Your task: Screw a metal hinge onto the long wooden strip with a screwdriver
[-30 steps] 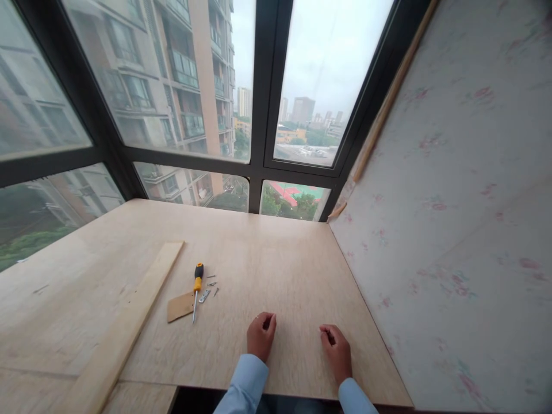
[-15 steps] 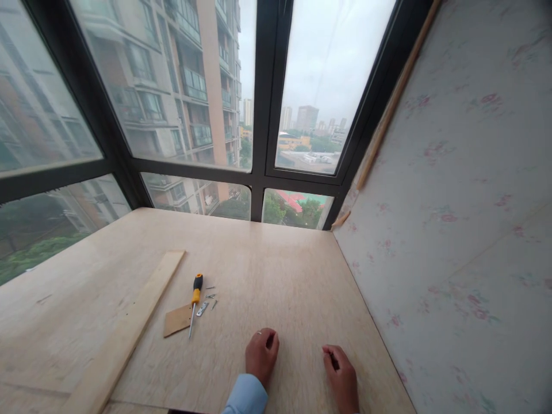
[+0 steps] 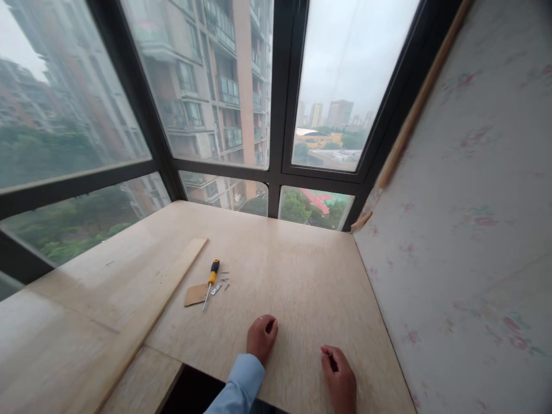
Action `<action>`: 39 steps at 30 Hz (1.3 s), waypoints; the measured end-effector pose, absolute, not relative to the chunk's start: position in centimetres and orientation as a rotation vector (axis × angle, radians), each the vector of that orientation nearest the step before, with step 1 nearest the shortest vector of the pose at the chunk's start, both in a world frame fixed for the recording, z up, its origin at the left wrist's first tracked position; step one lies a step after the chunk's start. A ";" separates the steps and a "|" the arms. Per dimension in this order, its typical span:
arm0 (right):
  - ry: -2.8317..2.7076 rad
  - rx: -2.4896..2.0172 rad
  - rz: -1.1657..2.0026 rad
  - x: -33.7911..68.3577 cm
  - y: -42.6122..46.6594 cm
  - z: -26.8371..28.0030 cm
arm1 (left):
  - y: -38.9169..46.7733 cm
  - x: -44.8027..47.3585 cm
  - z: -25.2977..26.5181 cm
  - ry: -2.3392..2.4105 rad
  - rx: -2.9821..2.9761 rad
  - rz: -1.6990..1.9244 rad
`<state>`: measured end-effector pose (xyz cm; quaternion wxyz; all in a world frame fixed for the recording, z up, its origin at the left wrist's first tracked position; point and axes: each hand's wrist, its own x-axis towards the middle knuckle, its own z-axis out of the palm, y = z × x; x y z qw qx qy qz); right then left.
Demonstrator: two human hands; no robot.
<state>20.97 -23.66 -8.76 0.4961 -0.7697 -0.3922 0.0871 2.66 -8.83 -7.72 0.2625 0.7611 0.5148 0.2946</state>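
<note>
My left hand (image 3: 262, 338), with a ring and a light blue sleeve, rests loosely curled on the wooden board surface (image 3: 293, 270). Its fingertips meet the thumb, and I see nothing in the gap. To its right, my right hand (image 3: 338, 376) is curled the same way, also with nothing visible inside. A black and yellow screwdriver (image 3: 211, 279) lies beyond my left hand, its shaft across the edge of a small brown board piece (image 3: 196, 295). Beside it are a small metal plate (image 3: 216, 289) and several screws (image 3: 226, 287).
A long wooden plank (image 3: 159, 310) lies at the left. A dark opening (image 3: 194, 391) cuts into the surface near the front, by my left sleeve. Dark-framed windows (image 3: 276, 103) stand behind, and a flowered wall (image 3: 466, 230) borders the right.
The view has turned left, so the plank, screwdriver and windows appear further right and the dark opening shows more. Both hands keep their curled pose.
</note>
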 end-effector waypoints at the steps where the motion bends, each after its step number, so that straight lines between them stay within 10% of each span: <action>1: -0.950 -1.867 0.221 21.1 -23.7 -8.8 | -8.9 2.7 -7.6 1.407 2.058 0.792; 39: -0.995 -1.957 0.288 21.1 -23.9 -8.5 | -9.4 2.1 -7.8 1.242 1.977 0.845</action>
